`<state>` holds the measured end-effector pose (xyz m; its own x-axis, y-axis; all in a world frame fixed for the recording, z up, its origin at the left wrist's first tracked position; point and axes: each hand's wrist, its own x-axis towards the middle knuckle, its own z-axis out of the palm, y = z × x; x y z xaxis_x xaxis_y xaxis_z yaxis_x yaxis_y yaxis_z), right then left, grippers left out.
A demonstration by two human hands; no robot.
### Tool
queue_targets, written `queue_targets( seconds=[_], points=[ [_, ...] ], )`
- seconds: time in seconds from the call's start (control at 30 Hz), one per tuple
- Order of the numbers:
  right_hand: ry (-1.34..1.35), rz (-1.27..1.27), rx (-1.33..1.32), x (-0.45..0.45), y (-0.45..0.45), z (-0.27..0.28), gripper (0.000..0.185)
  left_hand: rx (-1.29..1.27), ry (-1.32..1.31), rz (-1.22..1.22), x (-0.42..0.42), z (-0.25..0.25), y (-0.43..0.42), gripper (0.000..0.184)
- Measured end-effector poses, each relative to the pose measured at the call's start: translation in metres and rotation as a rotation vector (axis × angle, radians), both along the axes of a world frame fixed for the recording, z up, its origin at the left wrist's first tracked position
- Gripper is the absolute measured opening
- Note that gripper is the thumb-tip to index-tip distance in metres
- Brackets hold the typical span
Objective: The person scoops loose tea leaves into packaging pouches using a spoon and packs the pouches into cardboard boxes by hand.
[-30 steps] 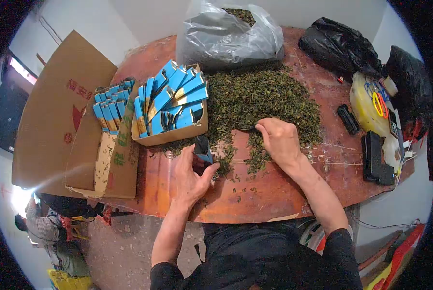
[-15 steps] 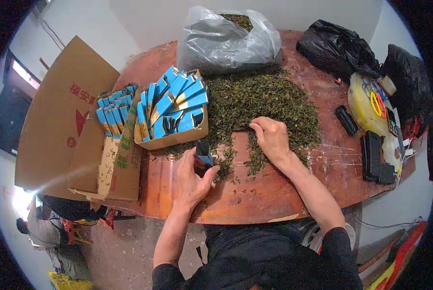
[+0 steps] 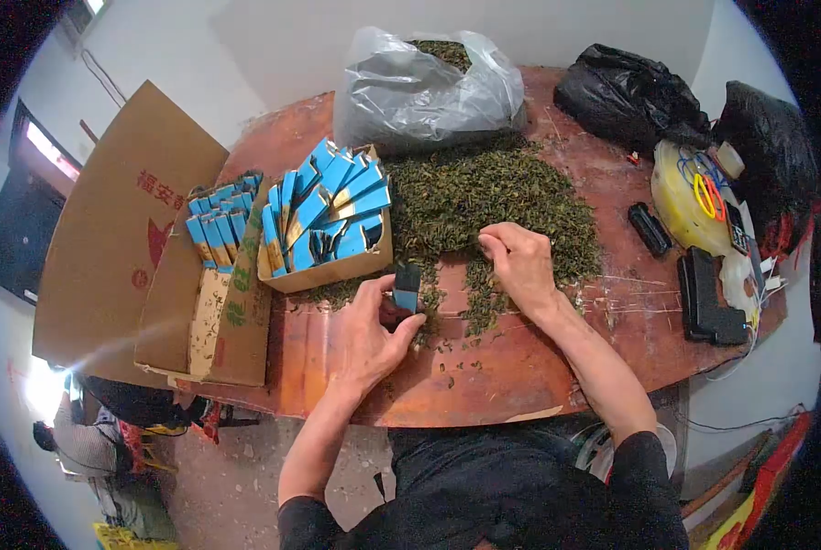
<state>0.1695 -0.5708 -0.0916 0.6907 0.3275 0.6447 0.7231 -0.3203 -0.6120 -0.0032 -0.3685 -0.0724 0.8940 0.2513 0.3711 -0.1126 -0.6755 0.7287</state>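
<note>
My left hand [image 3: 371, 336] is wrapped round a small dark and blue packet [image 3: 407, 289], held upright at the near edge of the leaf pile. At the pile's front, my right hand [image 3: 523, 268] is closed, thumb against fingers; what it pinches, if anything, is hidden. Dark green dried leaves [image 3: 493, 197] lie heaped on the red wooden table [image 3: 337, 371], with loose bits near the left hand. Left of the heap, a small open carton [image 3: 328, 274] holds several blue packets [image 3: 359, 187].
A large cardboard box [image 3: 167, 316] with more blue packets stands at the left. Behind the heap sits a clear plastic bag [image 3: 429, 96] of leaves. Black bags [image 3: 630, 96], a black case [image 3: 704, 298] and cables are at the right. A person [image 3: 85, 445] is in the background at lower left.
The left hand has turned the packet and shifted it slightly right, showing more of its blue side. The right hand stays near the pile's front edge. The camera view has shifted slightly.
</note>
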Motion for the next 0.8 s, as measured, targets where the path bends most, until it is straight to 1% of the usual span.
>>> queue_targets(
  seconds=[0.07, 0.17, 0.27, 0.37, 0.47, 0.57, 0.67, 0.8],
  points=[
    [0.012, -0.004, 0.011, -0.001, -0.004, 0.008, 0.005, 0.002, 0.023, -0.03, 0.004, 0.013, -0.004, 0.054],
    [0.016, -0.018, 0.018, 0.0, -0.01, 0.022, 0.005, 0.103, -0.051, -0.045, 0.014, 0.014, -0.005, 0.055],
    [-0.016, -0.032, 0.022, 0.0, -0.017, 0.037, 0.004, 0.067, 0.044, -0.03, 0.025, 0.007, -0.004, 0.061],
    [-0.047, -0.042, 0.021, -0.004, -0.025, 0.055, 0.003, 0.09, 0.016, -0.027, 0.033, 0.001, -0.006, 0.061],
    [-0.054, -0.049, -0.005, -0.008, -0.031, 0.073, 0.003, 0.056, 0.059, -0.012, 0.036, -0.001, -0.007, 0.061],
    [-0.056, -0.032, -0.016, -0.01, -0.034, 0.084, 0.003, 0.069, -0.01, -0.025, 0.038, -0.007, -0.006, 0.058],
    [-0.081, -0.008, -0.042, -0.013, -0.036, 0.093, 0.002, 0.07, 0.003, -0.008, 0.039, -0.011, -0.004, 0.061],
    [-0.118, 0.026, -0.075, -0.017, -0.035, 0.101, 0.002, 0.069, -0.013, -0.004, 0.038, -0.01, -0.006, 0.062]
  ],
)
